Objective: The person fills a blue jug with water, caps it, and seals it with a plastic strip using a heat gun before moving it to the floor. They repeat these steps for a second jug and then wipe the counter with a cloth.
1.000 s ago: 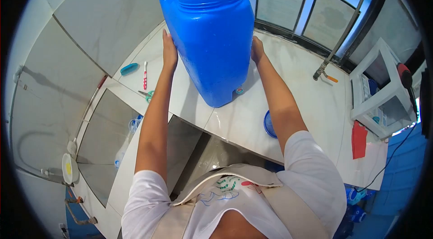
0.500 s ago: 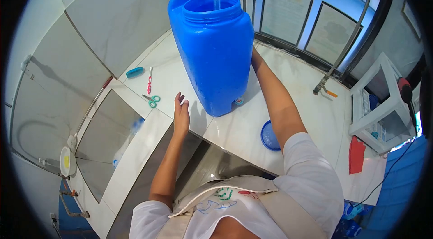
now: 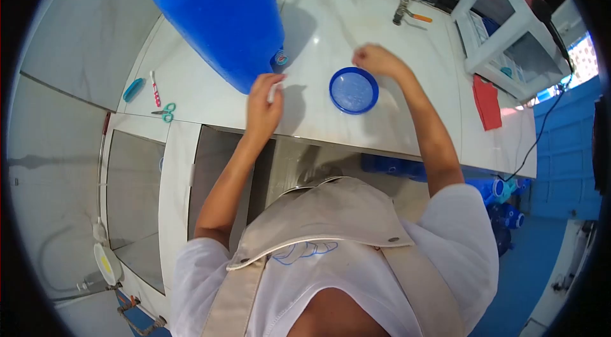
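Observation:
A large blue plastic jug [image 3: 219, 12] stands on the white counter, its threaded neck cut off by the top edge of the view. My left hand [image 3: 264, 105] is just beside the jug's lower corner and small round spigot fitting [image 3: 280, 57]. Its fingers are bent, with a gap between them and the thumb and nothing clearly held. A round blue lid [image 3: 354, 91] lies on the counter with its rim up. Directly behind the lid's right edge is my right hand [image 3: 380, 61], fingers curled and blurred; whether they hold anything cannot be made out.
Green-handled scissors [image 3: 167, 112], a toothbrush [image 3: 155, 90] and a teal brush [image 3: 133, 90] lie at the left. A tap with an orange lever [image 3: 417, 17] rises at the back. A white shelf unit [image 3: 490, 38] and a red cloth [image 3: 486, 103] are on the right.
The view has tilted down and turned right, so the jug sits higher and further left. My right hand has come from behind the jug to beside the lid. My left hand is nearer the jug's base.

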Available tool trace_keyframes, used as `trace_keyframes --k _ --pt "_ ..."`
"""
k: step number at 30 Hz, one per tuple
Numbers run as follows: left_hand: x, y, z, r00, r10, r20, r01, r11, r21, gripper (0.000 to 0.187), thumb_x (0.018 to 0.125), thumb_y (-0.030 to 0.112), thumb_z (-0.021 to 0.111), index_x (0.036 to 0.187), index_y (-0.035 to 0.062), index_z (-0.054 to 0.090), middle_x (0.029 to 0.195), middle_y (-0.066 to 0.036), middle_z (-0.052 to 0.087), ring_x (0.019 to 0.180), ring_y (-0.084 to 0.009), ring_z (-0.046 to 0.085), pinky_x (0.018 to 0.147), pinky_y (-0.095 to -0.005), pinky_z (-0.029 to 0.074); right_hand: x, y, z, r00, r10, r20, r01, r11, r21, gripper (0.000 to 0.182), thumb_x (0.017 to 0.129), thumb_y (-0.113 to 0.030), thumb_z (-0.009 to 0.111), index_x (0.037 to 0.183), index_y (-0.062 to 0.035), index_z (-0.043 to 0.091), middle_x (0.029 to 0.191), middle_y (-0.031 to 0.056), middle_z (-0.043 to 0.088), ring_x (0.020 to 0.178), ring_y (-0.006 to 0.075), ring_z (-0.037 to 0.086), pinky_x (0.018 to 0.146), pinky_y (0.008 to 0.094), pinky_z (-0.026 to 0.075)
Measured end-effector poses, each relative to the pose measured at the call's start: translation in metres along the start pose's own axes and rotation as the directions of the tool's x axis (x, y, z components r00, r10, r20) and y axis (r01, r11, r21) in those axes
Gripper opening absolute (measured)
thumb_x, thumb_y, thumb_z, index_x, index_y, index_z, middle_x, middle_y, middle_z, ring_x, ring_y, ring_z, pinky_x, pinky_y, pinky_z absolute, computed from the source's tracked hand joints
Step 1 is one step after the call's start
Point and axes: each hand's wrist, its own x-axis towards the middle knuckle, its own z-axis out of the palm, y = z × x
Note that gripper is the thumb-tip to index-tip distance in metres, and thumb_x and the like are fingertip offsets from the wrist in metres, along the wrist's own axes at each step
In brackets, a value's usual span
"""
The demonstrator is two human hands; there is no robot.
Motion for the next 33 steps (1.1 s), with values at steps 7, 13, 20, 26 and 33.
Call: trace_keyframes --k 7,13,20,26,33 --pt "0.008 0.02 0.115 0.773 0.12 0.623 -0.243 0.963 0.115 0.027 0.079 0.014 0.057 0.099 -0.0038 0.058 0.101 -0.02 0.057 0.096 -0.0349 0.055 0.082 -0.0387 0.045 -0.071 -0.013 0.083 0.864 0.305 -0.401 -0.398 0.901 -0.171 0.027 0.077 -0.023 0.057 0.082 0.0032 0.063 0.096 0.0221 0.057 0.09 0.0369 0.056 0.079 0.0442 0.047" --pt "-0.021 0.008 0.137 0.81 0.283 0.513 -0.442 0.87 0.218 0.035 0.074 0.02 0.062 0.099 -0.0033 0.056 0.112 -0.024 0.053 0.106 -0.0397 0.051 0.09 -0.0402 0.043 -0.064 -0.021 0.09 0.722 0.4 -0.564 -0.473 0.881 0.019 0.028 0.076 -0.022 0.06 0.084 0.005 0.061 0.096 0.0224 0.053 0.091 0.038 0.054 0.079 0.0448 0.046" --pt "-0.022 0.003 0.129 0.745 0.351 0.568 -0.535 0.822 0.195 0.018 0.076 0.01 0.057 0.091 0.0014 0.056 0.107 -0.02 0.055 0.101 -0.0369 0.054 0.086 -0.0409 0.046 -0.064 0.002 0.089 0.713 0.293 -0.636 -0.355 0.934 0.033 0.024 0.074 -0.013 0.059 0.086 0.0073 0.057 0.09 0.0228 0.056 0.078 0.0393 0.056 0.072 0.0439 0.047" --pt "-0.003 0.026 0.096 0.9 -0.037 0.435 0.116 0.981 -0.156 0.013 0.084 0.014 0.057 0.092 0.0047 0.053 0.093 -0.008 0.058 0.088 -0.0232 0.059 0.078 -0.0344 0.049 -0.054 -0.005 0.025 0.884 0.391 -0.257 -0.071 0.656 0.751 0.026 0.087 -0.024 0.052 0.102 -0.0056 0.061 0.092 0.0092 0.061 0.07 0.02 0.058 0.066 0.0313 0.047" --pt "0.015 0.028 0.02 0.827 -0.389 0.406 0.497 0.168 -0.851 0.007 0.091 0.015 0.052 0.09 0.0086 0.052 0.086 -0.002 0.059 0.08 -0.0122 0.06 0.074 -0.0307 0.052 -0.055 -0.056 -0.006 0.862 0.305 -0.404 0.045 0.748 0.662 0.03 0.09 -0.027 0.049 0.108 -0.0065 0.06 0.094 0.0025 0.061 0.09 0.0128 0.055 0.075 0.0248 0.043"
